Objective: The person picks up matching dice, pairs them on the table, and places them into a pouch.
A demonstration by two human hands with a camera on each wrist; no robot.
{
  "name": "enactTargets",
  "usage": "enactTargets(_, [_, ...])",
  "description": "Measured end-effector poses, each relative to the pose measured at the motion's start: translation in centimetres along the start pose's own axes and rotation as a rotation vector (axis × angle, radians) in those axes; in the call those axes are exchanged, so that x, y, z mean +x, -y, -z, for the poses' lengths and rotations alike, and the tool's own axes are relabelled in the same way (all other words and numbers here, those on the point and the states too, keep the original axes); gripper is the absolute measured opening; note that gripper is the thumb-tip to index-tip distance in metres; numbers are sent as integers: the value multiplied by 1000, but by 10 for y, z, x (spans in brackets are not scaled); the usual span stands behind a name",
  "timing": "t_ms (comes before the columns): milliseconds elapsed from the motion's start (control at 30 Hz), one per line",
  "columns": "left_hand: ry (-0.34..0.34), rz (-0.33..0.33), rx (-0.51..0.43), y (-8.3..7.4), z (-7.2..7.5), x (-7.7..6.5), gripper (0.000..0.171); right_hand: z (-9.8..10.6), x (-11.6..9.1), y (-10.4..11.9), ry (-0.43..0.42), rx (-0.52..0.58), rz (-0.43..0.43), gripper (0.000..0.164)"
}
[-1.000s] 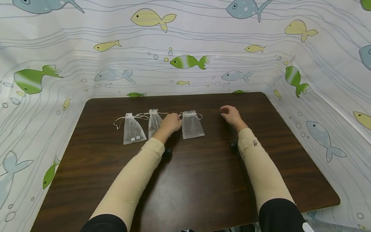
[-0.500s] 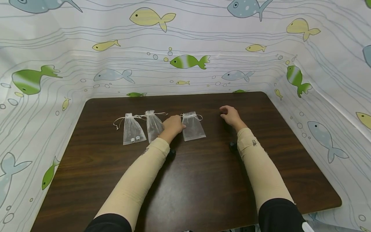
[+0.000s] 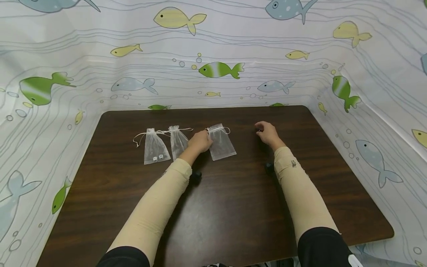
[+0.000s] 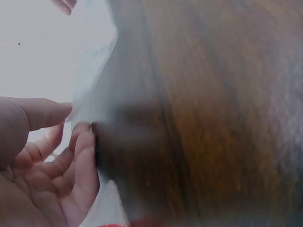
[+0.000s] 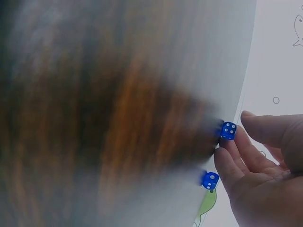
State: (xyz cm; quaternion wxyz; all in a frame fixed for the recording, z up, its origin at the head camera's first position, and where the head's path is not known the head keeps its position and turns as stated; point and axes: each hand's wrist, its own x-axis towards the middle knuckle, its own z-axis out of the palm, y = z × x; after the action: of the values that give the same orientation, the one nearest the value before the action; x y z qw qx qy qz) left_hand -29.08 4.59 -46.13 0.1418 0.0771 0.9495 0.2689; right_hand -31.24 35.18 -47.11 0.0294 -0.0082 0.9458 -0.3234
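Note:
Three sheer white drawstring pouches lie in a row on the brown table. At the left edge of the right pouch, my left hand pinches the fabric. That hand partly covers the middle pouch. The left pouch has two white dice near its bottom. My right hand is on the table to the right, fingers loosely bent. In the right wrist view, a blue die is close by its fingertips and a second blue die is a little apart; the head view hides both.
The dark wood-grain table has rounded corners. A white cloth printed with fish rises behind it and along both sides. White cords trail from the pouches' necks.
The right pouch shifted slightly toward me, then away again and tilted, along with my left hand. My right hand stays in place by the dice.

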Motion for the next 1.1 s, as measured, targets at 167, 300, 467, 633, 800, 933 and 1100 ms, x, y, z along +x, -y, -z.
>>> enactTargets(167, [-43,-59,-118,6,4,-3,19,0,1,0,-15,12,-9,38])
enactTargets(300, [-75,-47,-254,11,3,-5,16,0,2,-2,-38,55,-16,38])
enactTargets(467, [-76,-24,-351,14,2,-7,38,0,2,-5,-46,114,-32,38])
enactTargets(633, [-57,-33,-329,17,3,-7,38,-1,2,-7,-55,151,-35,36])
enactTargets(800, [-55,-36,-347,19,2,-6,33,-2,2,-5,-51,166,-41,34])
enactTargets(933, [-63,-33,-347,20,2,-6,31,-4,4,-4,-52,162,-45,34])
enactTargets(1100, [-62,-39,-355,22,3,-8,26,-6,5,-3,-59,167,-48,32])
